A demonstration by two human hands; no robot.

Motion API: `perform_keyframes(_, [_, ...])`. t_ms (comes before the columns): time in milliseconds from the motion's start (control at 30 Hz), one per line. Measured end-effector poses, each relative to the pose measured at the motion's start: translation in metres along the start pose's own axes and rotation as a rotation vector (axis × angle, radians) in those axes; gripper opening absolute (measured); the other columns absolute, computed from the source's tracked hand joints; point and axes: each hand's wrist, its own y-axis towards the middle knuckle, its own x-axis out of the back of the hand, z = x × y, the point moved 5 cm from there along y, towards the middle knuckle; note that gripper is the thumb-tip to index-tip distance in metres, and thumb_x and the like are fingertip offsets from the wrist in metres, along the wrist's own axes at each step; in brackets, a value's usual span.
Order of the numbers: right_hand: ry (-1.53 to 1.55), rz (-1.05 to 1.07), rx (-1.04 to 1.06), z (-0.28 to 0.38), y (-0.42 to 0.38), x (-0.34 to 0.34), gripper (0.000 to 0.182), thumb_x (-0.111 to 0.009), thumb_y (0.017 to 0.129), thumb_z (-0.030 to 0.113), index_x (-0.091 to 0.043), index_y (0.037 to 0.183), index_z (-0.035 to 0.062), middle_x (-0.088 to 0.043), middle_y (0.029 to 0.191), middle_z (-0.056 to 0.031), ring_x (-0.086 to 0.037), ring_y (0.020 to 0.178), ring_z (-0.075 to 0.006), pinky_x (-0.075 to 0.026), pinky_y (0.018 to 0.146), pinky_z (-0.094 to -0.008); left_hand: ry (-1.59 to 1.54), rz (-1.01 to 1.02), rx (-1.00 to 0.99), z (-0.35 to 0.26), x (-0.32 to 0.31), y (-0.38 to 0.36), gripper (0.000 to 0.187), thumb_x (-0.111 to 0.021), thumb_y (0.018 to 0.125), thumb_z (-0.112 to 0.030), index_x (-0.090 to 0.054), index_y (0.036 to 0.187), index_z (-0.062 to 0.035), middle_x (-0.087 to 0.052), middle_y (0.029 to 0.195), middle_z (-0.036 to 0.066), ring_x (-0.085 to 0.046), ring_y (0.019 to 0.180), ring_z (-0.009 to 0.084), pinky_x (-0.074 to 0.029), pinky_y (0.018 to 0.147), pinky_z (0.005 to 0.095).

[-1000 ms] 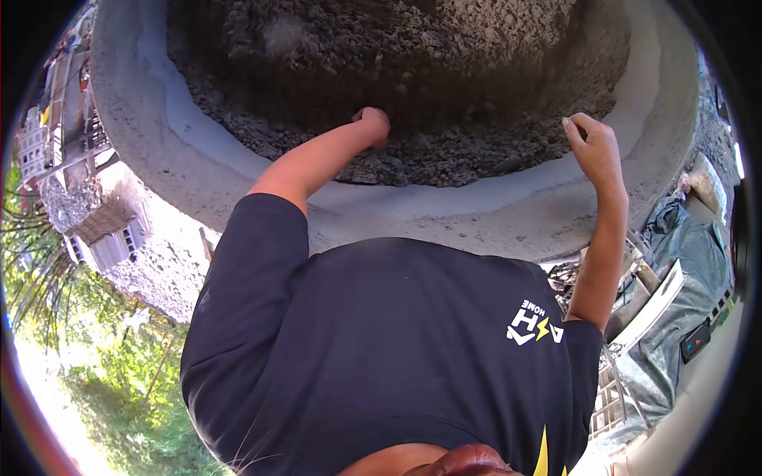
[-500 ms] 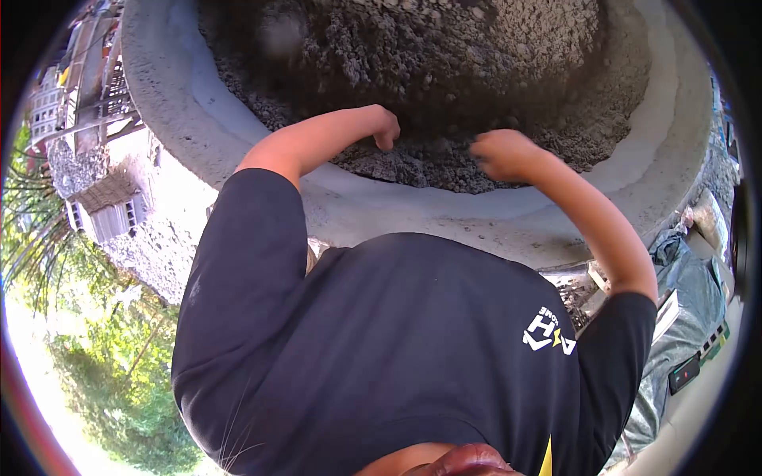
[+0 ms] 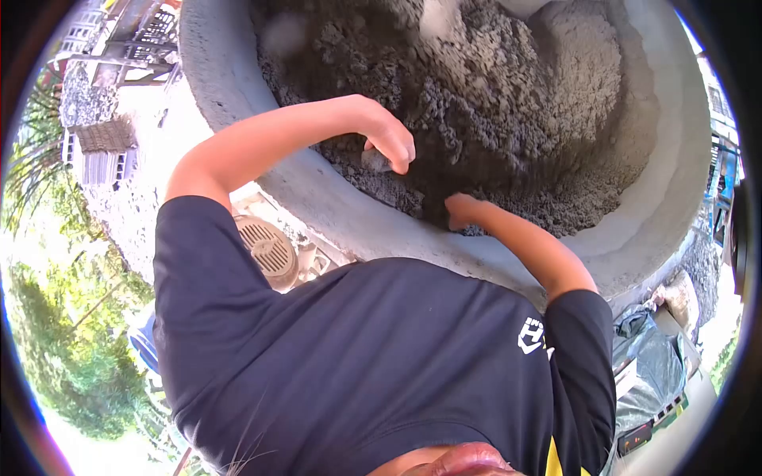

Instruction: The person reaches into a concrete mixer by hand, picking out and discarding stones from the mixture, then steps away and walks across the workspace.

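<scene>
Big round concrete ring point(image 3: 349, 218) fills top of view, thick pale rim curving from upper left, along the bottom, up the right side. Inside: heap of grey crumbly soil mix point(image 3: 492, 95), piled high toward the far right wall, lower near the front rim, where a shaded dip gives the hands some room. Left hand point(image 3: 393, 143) w/ fingers curled around a small grey lump point(image 3: 375, 161), just above the mix near the front-left rim; arm arches over the rim. Right hand point(image 3: 464, 210) low at the front rim, pressed into the mix; fingers buried/shaded, so can't tell if it's clenched or loose. Hands near each other, not touching. Lump too small to read any long axis. Outside rim, left: round vent grille point(image 3: 268, 247), just beside the ring wall. Lower right: dark tarp point(image 3: 651, 369).
</scene>
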Motion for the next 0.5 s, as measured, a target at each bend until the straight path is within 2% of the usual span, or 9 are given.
perform_keyframes(133, [0.484, -0.535, 0.186, -0.015, -0.099, 0.044, 0.036, -0.071, 0.076, 0.025, -0.063, 0.101, 0.0012, -0.066, 0.089, -0.0153, -0.065, 0.083, -0.0263, -0.051, 0.073, -0.0344, -0.21, -0.345, -0.272, -0.025, 0.009, -0.027, 0.033, -0.047, 0.084, -0.032, -0.061, 0.091, -0.0033, -0.063, 0.086, 0.01, -0.058, 0.08, 0.0227, -0.045, 0.077, 0.037])
perform_keyframes(200, [0.928, -0.973, 0.036, -0.019, -0.18, 0.084, 0.035, -0.067, 0.083, 0.024, -0.061, 0.109, 0.002, -0.067, 0.092, -0.0141, -0.064, 0.086, -0.0228, -0.05, 0.078, -0.0351, -0.306, -0.627, -0.354, -0.045, 0.01, -0.043, 0.034, -0.044, 0.086, -0.03, -0.06, 0.092, -0.001, -0.062, 0.09, 0.013, -0.059, 0.089, 0.0239, -0.046, 0.081, 0.0375])
perform_keyframes(233, [0.861, -1.204, -0.007, -0.012, -0.209, 0.091, 0.03, -0.063, 0.087, 0.018, -0.059, 0.111, 0.0018, -0.065, 0.094, -0.011, -0.061, 0.086, -0.0182, -0.048, 0.08, -0.0336, -0.299, -0.766, -0.407, -0.055, 0.004, -0.039, 0.034, -0.042, 0.087, -0.029, -0.06, 0.093, 0.0003, -0.062, 0.092, 0.015, -0.058, 0.091, 0.0255, -0.046, 0.081, 0.0386])
perform_keyframes(267, [0.897, -1.335, -0.026, -0.007, -0.219, 0.08, 0.029, -0.062, 0.087, 0.02, -0.059, 0.111, 0.0022, -0.064, 0.093, -0.0119, -0.06, 0.089, -0.0197, -0.047, 0.082, -0.0321, -0.22, -0.512, -0.386, -0.064, -0.018, -0.026, 0.035, -0.041, 0.088, -0.028, -0.059, 0.094, 0.0015, -0.061, 0.093, 0.016, -0.058, 0.093, 0.0275, -0.047, 0.081, 0.0403])
perform_keyframes(300, [0.771, -1.323, 0.031, 0.01, -0.222, 0.067, 0.027, -0.061, 0.088, 0.019, -0.06, 0.109, 0.0027, -0.063, 0.096, -0.012, -0.059, 0.092, -0.0204, -0.047, 0.084, -0.0332, -0.139, -0.259, -0.358, -0.071, -0.042, -0.016, 0.035, -0.04, 0.088, -0.027, -0.058, 0.094, 0.0027, -0.061, 0.094, 0.017, -0.058, 0.094, 0.0295, -0.047, 0.081, 0.0421])
perform_keyframes(333, [0.65, -0.949, 0.172, 0.02, -0.206, 0.039, 0.028, -0.061, 0.088, 0.02, -0.061, 0.11, 0.003, -0.063, 0.101, -0.0118, -0.059, 0.096, -0.0208, -0.047, 0.085, -0.0347, -0.082, -0.264, -0.461, -0.079, -0.064, -0.013, 0.036, -0.041, 0.088, -0.028, -0.058, 0.094, 0.0027, -0.061, 0.093, 0.018, -0.058, 0.093, 0.0305, -0.046, 0.08, 0.043])
perform_keyframes(400, [0.693, -0.474, 0.111, 0.056, -0.209, 0.015, 0.029, -0.061, 0.088, 0.022, -0.062, 0.111, 0.0037, -0.063, 0.105, -0.01, -0.06, 0.097, -0.0223, -0.047, 0.086, -0.0364, -0.033, -0.177, -0.565, -0.084, -0.076, -0.01, 0.036, -0.039, 0.091, -0.03, -0.057, 0.091, 0.0018, -0.06, 0.092, 0.018, -0.058, 0.091, 0.0325, -0.046, 0.079, 0.0433])
perform_keyframes(433, [0.687, -0.477, 0.113, 0.057, -0.21, 0.02, 0.029, -0.061, 0.088, 0.022, -0.062, 0.111, 0.0037, -0.063, 0.105, -0.01, -0.06, 0.097, -0.0223, -0.047, 0.086, -0.0364, -0.268, -0.145, -0.397, -0.078, -0.072, 0.002, 0.035, -0.036, 0.092, -0.027, -0.057, 0.091, 0.001, -0.06, 0.09, 0.019, -0.058, 0.088, 0.0346, -0.046, 0.078, 0.0432])
perform_keyframes(500, [0.931, -0.862, 0.127, 0.042, -0.222, 0.049, 0.03, -0.058, 0.091, 0.022, -0.061, 0.116, 0.0051, -0.063, 0.099, -0.0075, -0.06, 0.092, -0.0192, -0.048, 0.084, -0.0349, -0.155, -0.381, -0.551, -0.084, -0.034, -0.013, 0.034, -0.037, 0.093, -0.027, -0.055, 0.092, 0.0014, -0.059, 0.091, 0.018, -0.056, 0.09, 0.0343, -0.046, 0.078, 0.0426])
